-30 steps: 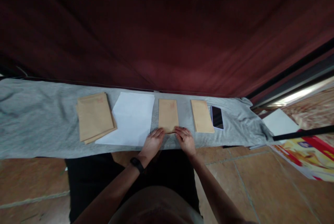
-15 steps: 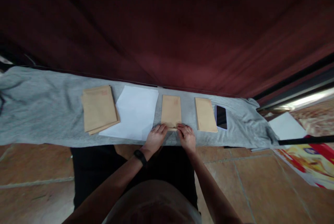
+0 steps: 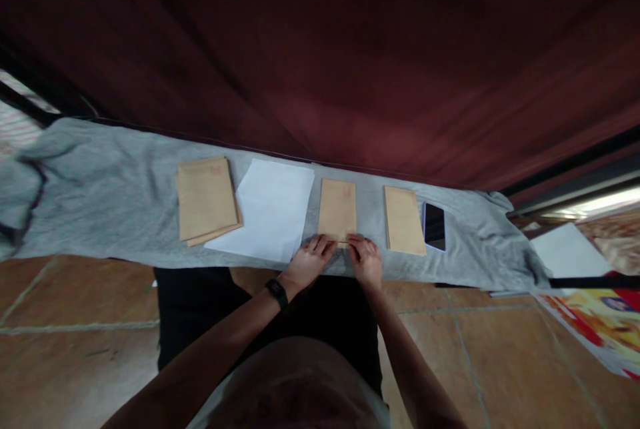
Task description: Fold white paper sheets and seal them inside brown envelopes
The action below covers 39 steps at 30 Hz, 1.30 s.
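A brown paper envelope lies straight in front of me, with a small reddish print near its far right corner. My left hand grips the near left corner of it, fingers bent over the edge. On the near right corner my right hand pinches the same end. A dark crease line runs across the envelope between my fingertips, and a narrow strip shows below it. White paper sheets lie just left of the envelope, close to my left hand. Right of my right hand lies a small stack of brown envelopes.
Larger brown envelopes are stacked at the left, partly under or against the white sheets. A phone lies at the right on the grey cloth. A dark red curtain hangs behind the narrow surface.
The camera view has turned slightly, so everything sits a little further right. Both hands stay at the envelope's near end, with the fingers shifted slightly over the folded strip.
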Available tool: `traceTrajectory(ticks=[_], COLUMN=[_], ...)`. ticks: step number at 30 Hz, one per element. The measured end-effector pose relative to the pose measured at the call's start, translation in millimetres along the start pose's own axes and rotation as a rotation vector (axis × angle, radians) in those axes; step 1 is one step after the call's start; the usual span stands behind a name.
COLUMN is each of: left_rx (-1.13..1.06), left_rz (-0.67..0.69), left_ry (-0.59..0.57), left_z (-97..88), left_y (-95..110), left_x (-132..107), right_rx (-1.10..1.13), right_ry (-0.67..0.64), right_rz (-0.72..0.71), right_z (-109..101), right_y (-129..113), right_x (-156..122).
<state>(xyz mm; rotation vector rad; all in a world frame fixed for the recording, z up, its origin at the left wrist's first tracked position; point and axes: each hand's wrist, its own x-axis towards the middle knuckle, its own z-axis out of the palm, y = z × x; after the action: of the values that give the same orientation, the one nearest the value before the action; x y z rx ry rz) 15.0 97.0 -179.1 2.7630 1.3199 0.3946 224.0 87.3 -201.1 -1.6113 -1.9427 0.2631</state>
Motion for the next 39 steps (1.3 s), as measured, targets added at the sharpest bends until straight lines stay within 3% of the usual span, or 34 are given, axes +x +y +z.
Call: traceTrajectory(ticks=[12, 30, 39], left_rx=[-0.015, 0.015, -0.003], left_rz=[-0.038, -0.142, -0.195], left_ry=[0.076, 0.07, 0.059], left_z=[3.1, -5.3, -4.0], left_y=[-2.4, 8.0, 7.3], left_x=[-0.5, 9.2, 14.7], right_rx=[0.018, 0.008, -0.032], right_ry=[0.066, 0.031, 0.086], right_rz=[-0.056, 0.011, 0.1], right_z=[0.2, -2.1, 4.6], right_y=[1.2, -3.3, -10.6], right_x=[1.1, 1.4, 3.9])
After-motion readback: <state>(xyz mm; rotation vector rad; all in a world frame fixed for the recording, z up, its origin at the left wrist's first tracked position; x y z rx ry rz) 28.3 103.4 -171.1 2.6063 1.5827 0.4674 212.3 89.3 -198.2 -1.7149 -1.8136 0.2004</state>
